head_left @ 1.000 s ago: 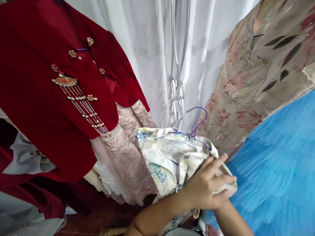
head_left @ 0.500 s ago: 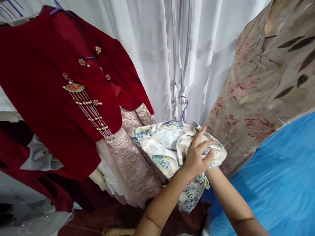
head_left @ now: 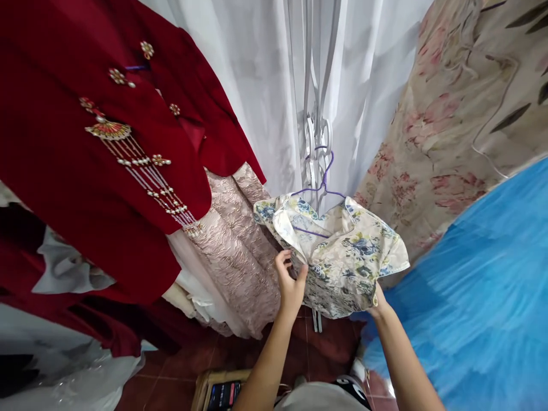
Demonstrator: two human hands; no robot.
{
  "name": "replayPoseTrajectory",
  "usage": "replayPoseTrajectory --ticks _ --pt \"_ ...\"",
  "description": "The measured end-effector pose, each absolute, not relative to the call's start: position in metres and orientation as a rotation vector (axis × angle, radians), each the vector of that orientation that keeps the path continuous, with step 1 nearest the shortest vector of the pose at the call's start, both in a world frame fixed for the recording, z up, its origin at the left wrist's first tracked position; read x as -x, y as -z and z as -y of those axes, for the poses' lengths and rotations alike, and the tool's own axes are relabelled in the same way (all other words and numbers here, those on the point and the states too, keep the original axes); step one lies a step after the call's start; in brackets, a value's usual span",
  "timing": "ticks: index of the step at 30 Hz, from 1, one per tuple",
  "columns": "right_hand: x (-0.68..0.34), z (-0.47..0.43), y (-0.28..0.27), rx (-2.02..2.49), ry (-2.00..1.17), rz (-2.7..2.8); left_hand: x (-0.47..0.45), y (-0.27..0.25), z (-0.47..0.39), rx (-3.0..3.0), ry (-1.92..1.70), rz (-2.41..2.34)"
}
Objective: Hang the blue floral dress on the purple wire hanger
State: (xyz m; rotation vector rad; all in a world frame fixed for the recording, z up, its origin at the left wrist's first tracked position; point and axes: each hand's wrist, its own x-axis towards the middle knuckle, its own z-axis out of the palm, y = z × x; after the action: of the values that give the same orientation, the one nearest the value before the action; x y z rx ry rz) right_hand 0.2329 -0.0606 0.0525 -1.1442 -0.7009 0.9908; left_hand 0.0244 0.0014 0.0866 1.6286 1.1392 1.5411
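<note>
A short-sleeved floral blouse [head_left: 359,248], cream with blue and yellow flowers, hangs on a purple hanger [head_left: 324,185] with its neckline spread open. My left hand [head_left: 292,288] is at the blouse's left front edge, thumb and bent fingers apart and touching or very near the cloth. At the lower right of the blouse is my right hand [head_left: 379,302], its fingers hidden under the fabric, which bunches there.
White hanging straps with rings [head_left: 311,137] run down before a white curtain [head_left: 257,74]. A red jacket [head_left: 64,188] and pink brocade garment [head_left: 240,257] hang left. Right are a floral cloth [head_left: 432,131] and blue tulle [head_left: 483,285]. A phone [head_left: 223,395] lies below.
My left hand has moved left and down from the blouse's right side, uncrossing my arms. The blouse has opened out at the neck, and its front is spread and raised. The view has shifted.
</note>
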Motion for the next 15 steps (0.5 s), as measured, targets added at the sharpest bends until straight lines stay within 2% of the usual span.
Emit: replayPoseTrajectory --ticks 3,5,15 --pt "-0.228 0.089 -0.035 1.097 -1.153 0.596 -0.032 -0.059 -0.002 -1.676 -1.234 -1.066" --pt "-0.227 0.105 -0.029 1.091 -1.181 0.597 -0.039 -0.047 -0.001 -1.672 -1.161 -1.017" --pt "-0.262 0.107 -0.029 1.333 -0.928 0.652 -0.07 -0.056 -0.008 -1.609 -1.054 -0.936"
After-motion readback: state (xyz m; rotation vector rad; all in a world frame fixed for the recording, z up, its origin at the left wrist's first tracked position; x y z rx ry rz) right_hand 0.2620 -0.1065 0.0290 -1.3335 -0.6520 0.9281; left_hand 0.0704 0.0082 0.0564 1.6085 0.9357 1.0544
